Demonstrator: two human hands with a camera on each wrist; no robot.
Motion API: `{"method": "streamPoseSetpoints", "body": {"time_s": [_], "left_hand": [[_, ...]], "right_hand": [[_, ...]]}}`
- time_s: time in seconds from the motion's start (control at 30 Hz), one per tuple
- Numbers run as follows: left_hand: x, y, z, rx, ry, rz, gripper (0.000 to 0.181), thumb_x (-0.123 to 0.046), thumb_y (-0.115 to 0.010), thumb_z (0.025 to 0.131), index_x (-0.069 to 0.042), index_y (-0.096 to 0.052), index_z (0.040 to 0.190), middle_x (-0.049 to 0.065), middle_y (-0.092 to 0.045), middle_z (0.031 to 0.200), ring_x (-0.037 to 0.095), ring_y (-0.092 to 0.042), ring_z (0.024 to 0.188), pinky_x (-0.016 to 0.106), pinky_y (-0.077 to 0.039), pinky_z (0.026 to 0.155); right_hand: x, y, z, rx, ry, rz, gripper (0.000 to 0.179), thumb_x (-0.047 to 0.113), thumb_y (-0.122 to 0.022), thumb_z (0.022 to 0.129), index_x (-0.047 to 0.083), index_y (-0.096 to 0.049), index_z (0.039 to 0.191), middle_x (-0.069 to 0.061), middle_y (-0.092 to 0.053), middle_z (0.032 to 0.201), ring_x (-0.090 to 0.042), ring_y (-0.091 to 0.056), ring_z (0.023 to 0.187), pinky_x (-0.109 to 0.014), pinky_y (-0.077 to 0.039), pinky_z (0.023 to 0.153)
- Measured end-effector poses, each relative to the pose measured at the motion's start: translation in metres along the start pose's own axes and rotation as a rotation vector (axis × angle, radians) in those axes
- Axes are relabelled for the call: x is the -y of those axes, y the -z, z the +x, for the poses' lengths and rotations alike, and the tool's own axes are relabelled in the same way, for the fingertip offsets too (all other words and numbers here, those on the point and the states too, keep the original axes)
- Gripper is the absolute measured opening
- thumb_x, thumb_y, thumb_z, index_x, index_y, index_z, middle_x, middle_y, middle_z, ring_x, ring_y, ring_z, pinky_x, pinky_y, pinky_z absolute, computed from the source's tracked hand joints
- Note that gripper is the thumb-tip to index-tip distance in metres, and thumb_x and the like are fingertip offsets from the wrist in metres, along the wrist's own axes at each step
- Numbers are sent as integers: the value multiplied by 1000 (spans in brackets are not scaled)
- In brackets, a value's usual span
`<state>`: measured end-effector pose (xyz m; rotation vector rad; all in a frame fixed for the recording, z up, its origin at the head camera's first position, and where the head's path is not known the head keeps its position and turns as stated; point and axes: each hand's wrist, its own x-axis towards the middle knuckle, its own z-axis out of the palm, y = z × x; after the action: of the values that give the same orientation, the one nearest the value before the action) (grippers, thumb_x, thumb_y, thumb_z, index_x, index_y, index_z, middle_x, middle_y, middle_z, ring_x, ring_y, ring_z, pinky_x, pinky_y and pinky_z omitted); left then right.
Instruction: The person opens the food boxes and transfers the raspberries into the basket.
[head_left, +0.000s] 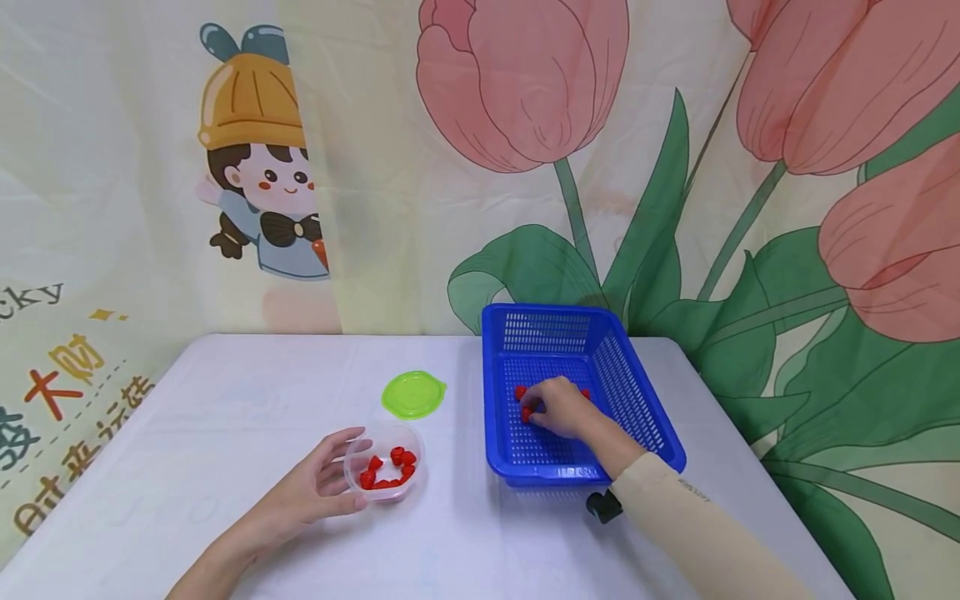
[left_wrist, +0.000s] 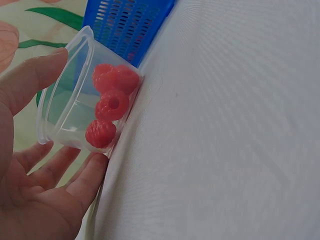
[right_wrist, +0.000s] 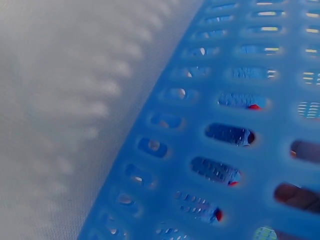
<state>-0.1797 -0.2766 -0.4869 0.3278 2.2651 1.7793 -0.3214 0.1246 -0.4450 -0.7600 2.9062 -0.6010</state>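
A clear round plastic tub point(head_left: 385, 467) with several red raspberries point(left_wrist: 112, 104) at its bottom stands on the white table. My left hand point(head_left: 318, 483) holds it from the left, thumb and fingers curved about its side; the left wrist view shows the thumb by the rim and the fingers low on the wall. Inside the blue basket point(head_left: 495, 417), my right hand point(head_left: 561, 408) reaches down and pinches a raspberry point(head_left: 527, 414) at its fingertips. Other raspberries lie near it, one point(head_left: 521, 392) just beyond the fingers and another point(head_left: 586, 394) partly behind the hand.
A green lid point(head_left: 414, 394) lies flat on the white table point(head_left: 247, 400) between tub and basket, farther back. In the right wrist view the slotted basket wall point(right_wrist: 200, 125) blocks most of the right hand. A printed cloth point(head_left: 375, 167) hangs behind the table.
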Motion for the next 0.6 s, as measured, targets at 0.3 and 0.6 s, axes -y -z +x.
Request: {"method": "streamPoseSetpoints", "body": {"time_s": [0.3, 0.6], "left_hand": [[2, 1, -1, -5, -13, -2, 91, -14, -84, 92, -17, -29, 165, 17, -40, 165, 36, -47, 149, 14, -48, 103], [4, 1, 0, 3, -7, -3, 90, -15, -84, 92, -17, -30, 164, 17, -40, 165, 41, -43, 151, 13, -48, 103]], "right_hand": [[0, 0, 2, -20, 33, 7, 22, 5, -80, 94, 7, -80, 117, -8, -79, 112, -27, -73, 108, -46, -59, 101], [3, 8, -3, -71, 81, 64, 26, 3, -81, 92, 2, -79, 117, -12, -78, 115, -29, -73, 108, -45, -60, 95]]}}
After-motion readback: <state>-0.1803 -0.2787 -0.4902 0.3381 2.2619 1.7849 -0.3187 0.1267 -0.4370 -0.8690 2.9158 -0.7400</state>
